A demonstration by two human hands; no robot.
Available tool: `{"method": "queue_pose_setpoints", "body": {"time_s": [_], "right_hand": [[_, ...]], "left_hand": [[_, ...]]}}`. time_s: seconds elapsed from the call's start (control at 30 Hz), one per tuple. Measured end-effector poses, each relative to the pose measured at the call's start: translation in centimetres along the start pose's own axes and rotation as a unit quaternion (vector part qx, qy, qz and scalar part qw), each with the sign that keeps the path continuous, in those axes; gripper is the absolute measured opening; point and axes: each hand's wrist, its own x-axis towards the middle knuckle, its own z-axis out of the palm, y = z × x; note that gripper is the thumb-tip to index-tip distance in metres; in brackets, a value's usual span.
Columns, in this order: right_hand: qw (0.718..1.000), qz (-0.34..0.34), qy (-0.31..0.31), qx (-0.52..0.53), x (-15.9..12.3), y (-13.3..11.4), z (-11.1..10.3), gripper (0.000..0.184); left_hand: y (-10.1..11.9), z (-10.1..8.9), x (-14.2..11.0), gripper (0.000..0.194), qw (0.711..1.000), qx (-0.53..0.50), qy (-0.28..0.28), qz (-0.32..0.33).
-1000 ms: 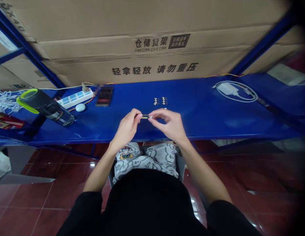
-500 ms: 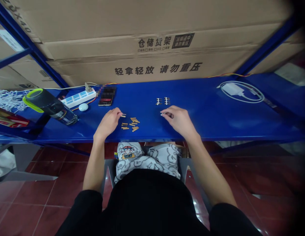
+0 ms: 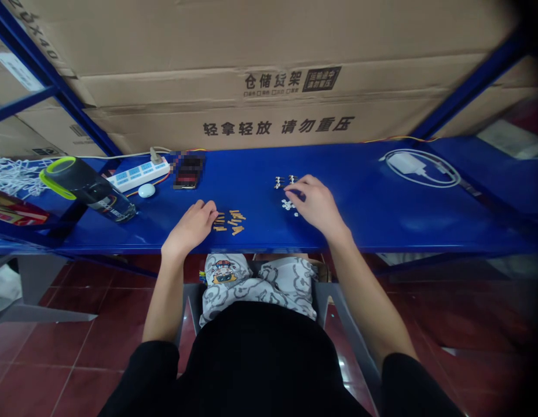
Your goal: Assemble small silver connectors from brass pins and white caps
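Left hand [image 3: 189, 229] is resting, fingers [image 3: 209, 209] loosely curled and pinching nothing, just beside about seven brass strips [image 3: 229, 220] at centre frame; right hand [image 3: 316, 207] is arching, fingers slightly spread, over a cluster of small white pieces [image 3: 288, 204], uncountable.

Cardboard cartons [image 3: 269, 75] crowd blue steel shelving [image 3: 381, 200] above apparently dark-red floor tiles [image 3: 86, 307].
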Motion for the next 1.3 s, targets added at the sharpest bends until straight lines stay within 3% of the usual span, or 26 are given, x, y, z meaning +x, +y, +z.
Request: {"method": "queue_pose_setpoints", "body": {"time_s": [0.27, 0.6, 0.73, 0.9, 1.03, 1.17, 1.3], "right_hand": [[0.992, -0.006, -0.070, -0.106, 4.2, 1.8, 1.4, 0.018], [0.988, 0.004, -0.103, -0.111, 4.7, 1.1, 1.6, 0.016], [0.982, -0.011, -0.123, -0.145, 4.7, 0.7, 1.6, 0.016], [0.987, -0.050, -0.072, -0.134, 3.7, -0.1, 1.0, 0.017], [0.992, -0.094, -0.008, -0.079, 1.1, -2.8, -0.1, 0.013], [0.990, -0.127, 0.041, -0.045, -2.0, -6.0, -0.8, 0.018], [0.986, -0.141, 0.061, -0.058, -3.4, -7.6, -0.6, 0.023]], "left_hand": [[-0.3, -0.1, -0.3, 0.017, 1.000, -0.011, -0.002, 0.009], [-0.3, -0.5, -0.4, 0.015, 0.999, -0.039, -0.010, 0.005], [-0.4, -0.6, -0.3, 0.017, 0.998, -0.055, 0.015, 0.012], [1.3, -0.5, 0.2, 0.017, 0.993, -0.083, 0.083, 0.033], [4.1, 0.0, 0.5, 0.021, 0.976, -0.163, 0.144, 0.033], [6.5, 1.0, 0.4, 0.028, 0.967, -0.220, 0.118, 0.051], [7.6, 1.7, 0.4, 0.028, 0.967, -0.232, 0.083, 0.060]]}}
